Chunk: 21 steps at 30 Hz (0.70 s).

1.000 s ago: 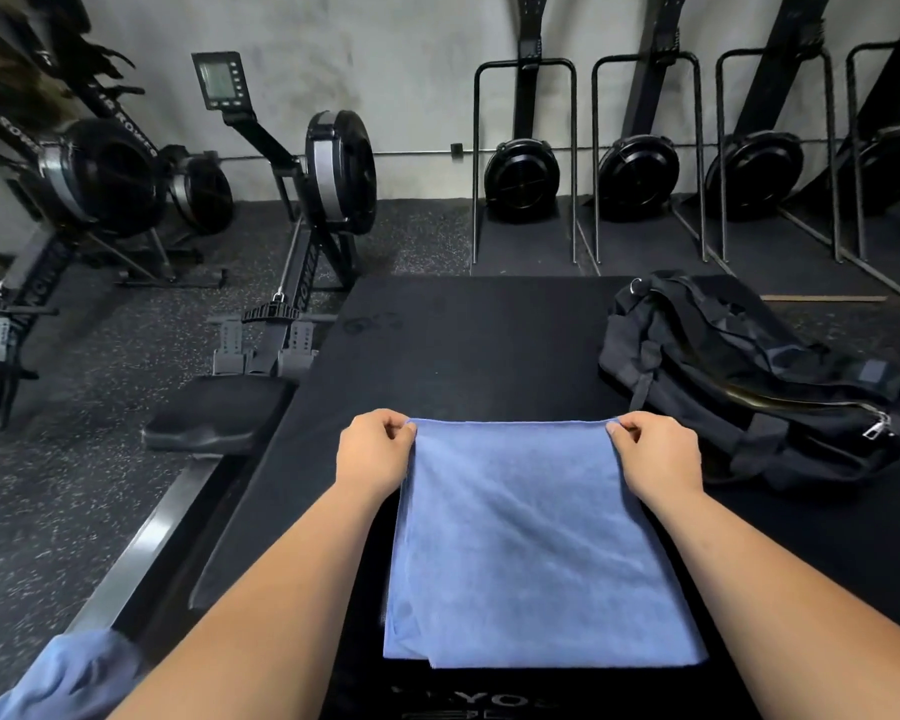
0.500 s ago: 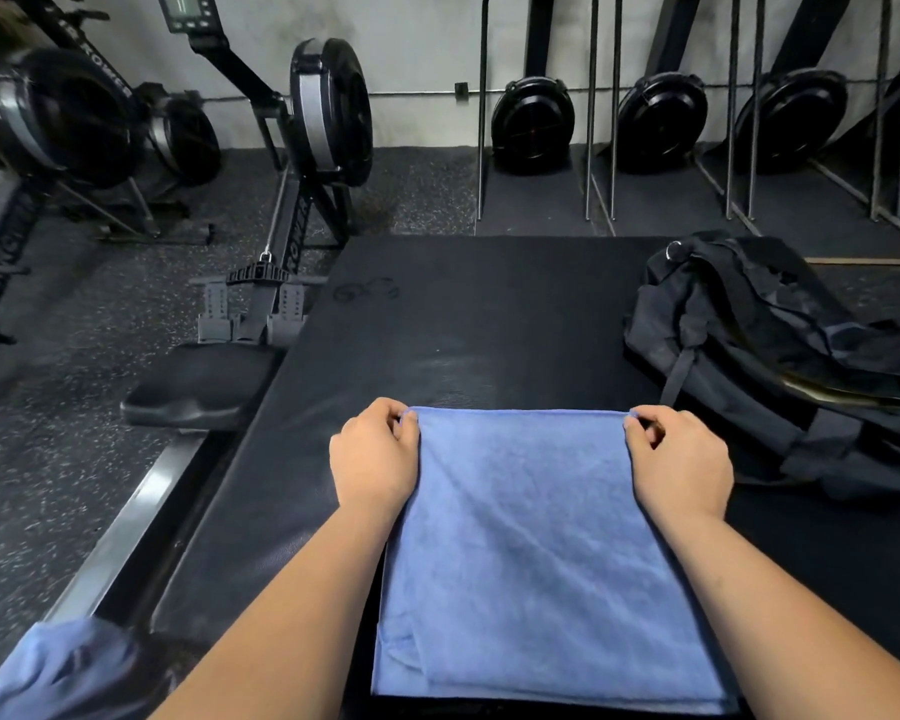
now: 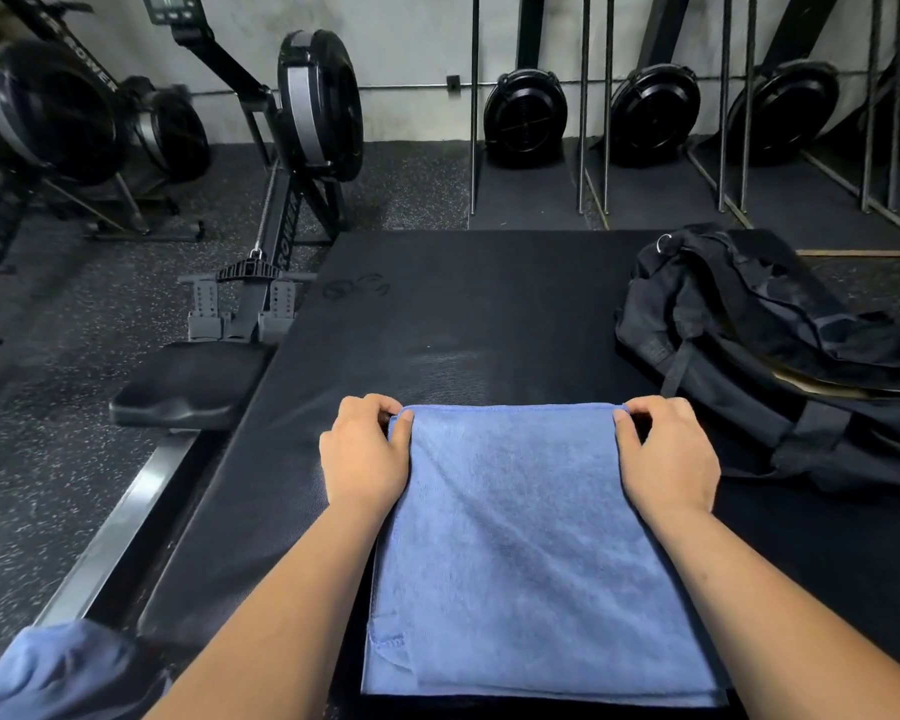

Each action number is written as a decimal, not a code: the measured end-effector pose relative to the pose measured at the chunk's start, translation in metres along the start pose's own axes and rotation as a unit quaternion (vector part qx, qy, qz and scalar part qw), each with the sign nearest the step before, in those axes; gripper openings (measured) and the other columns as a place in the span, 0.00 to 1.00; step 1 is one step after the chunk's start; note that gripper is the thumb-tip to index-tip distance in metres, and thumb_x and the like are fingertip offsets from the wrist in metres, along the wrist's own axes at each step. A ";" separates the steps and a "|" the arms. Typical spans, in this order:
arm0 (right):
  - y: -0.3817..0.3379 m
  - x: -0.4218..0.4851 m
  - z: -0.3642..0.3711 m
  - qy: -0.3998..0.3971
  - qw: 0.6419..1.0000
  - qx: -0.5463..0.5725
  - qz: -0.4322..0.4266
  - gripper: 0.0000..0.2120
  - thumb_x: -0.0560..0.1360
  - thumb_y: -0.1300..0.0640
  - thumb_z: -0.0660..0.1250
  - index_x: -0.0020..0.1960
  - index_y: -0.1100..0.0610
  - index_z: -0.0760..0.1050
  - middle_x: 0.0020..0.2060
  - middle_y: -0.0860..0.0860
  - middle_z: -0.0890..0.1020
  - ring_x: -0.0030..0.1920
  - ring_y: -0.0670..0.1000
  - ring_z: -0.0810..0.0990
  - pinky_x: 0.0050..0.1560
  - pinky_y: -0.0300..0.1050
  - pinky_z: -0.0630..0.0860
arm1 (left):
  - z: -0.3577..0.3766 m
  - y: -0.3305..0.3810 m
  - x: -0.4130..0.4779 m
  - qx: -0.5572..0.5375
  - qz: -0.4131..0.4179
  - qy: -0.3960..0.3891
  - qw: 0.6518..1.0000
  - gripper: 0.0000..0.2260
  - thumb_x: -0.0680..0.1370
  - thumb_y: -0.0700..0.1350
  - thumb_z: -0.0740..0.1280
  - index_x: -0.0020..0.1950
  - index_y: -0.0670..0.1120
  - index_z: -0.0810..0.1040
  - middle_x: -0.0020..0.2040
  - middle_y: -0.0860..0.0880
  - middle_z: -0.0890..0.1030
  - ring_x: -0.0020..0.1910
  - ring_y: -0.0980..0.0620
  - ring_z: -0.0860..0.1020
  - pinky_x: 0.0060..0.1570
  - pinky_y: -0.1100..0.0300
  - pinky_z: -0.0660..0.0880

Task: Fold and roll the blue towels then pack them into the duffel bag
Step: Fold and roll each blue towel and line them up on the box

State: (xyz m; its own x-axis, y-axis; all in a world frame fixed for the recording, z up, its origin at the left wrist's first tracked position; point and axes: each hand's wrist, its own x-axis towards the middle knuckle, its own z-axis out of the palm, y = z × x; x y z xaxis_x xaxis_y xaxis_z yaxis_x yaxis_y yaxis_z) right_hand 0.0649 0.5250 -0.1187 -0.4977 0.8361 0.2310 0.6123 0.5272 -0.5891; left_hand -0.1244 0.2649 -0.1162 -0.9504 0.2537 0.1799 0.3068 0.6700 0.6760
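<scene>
Black gym mat (image 3: 489, 314): left hand (image 3: 365, 454) and right hand (image 3: 668, 459) still pinch far corners of the blue towel (image 3: 531, 563), now settled flat; rolling likely next, duffel bag (image 3: 780, 366) at two o'clock

Past the blue towel (image 3: 531, 553) at twelve o'clock, the black mat (image 3: 489, 314) gives me open room. The duffel bag (image 3: 749, 356) blocks two o'clock; the rowing machine seat (image 3: 188, 381) stands at ten o'clock.

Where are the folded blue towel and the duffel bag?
folded blue towel (image 3: 531, 543): head view, middle of its top layer.
duffel bag (image 3: 749, 330): head view, dark fabric on its upper side.
</scene>
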 end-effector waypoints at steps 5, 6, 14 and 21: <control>0.003 0.001 -0.002 0.008 0.996 0.089 0.013 0.04 0.82 0.45 0.66 0.53 0.44 0.77 0.39 0.39 0.81 0.41 0.50 0.79 0.43 0.48 0.72 | -0.003 -0.001 -0.004 -0.069 -0.014 0.004 0.997 0.04 0.83 0.53 0.67 0.50 0.57 0.75 0.43 0.61 0.81 0.40 0.57 0.78 0.49 0.55 0.72; 0.003 0.002 -0.003 0.009 0.994 0.110 0.016 0.04 0.81 0.46 0.68 0.53 0.44 0.79 0.39 0.38 0.82 0.40 0.49 0.79 0.43 0.48 0.74 | -0.004 0.000 -0.004 -0.088 -0.018 0.000 0.996 0.03 0.82 0.52 0.68 0.50 0.57 0.76 0.43 0.62 0.82 0.40 0.57 0.79 0.46 0.58 0.72; 0.007 0.008 -0.030 -0.056 0.974 0.218 0.027 0.10 0.75 0.53 0.77 0.57 0.49 0.86 0.37 0.38 0.86 0.41 0.45 0.82 0.54 0.46 0.78 | -0.034 0.004 -0.003 -0.180 -0.013 -0.049 0.982 0.06 0.79 0.44 0.75 0.53 0.55 0.85 0.41 0.59 0.84 0.40 0.55 0.81 0.46 0.65 0.74; -0.008 0.008 -0.086 -0.069 0.979 0.193 -0.022 0.08 0.74 0.54 0.78 0.42 0.42 0.85 0.35 0.37 0.85 0.40 0.39 0.83 0.47 0.39 0.75 | -0.091 0.031 0.001 -0.094 0.074 -0.114 0.986 0.09 0.75 0.42 0.78 0.47 0.57 0.86 0.41 0.57 0.86 0.39 0.55 0.82 0.45 0.63 0.77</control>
State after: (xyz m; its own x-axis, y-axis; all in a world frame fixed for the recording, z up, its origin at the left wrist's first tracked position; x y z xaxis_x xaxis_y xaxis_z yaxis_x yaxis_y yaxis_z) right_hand 0.1092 0.5405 -0.0452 -0.6127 0.7714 0.1719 0.3238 0.4435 -0.8358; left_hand -0.1203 0.2222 -0.0304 -0.8527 0.5044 0.1356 0.4067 0.4784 0.7783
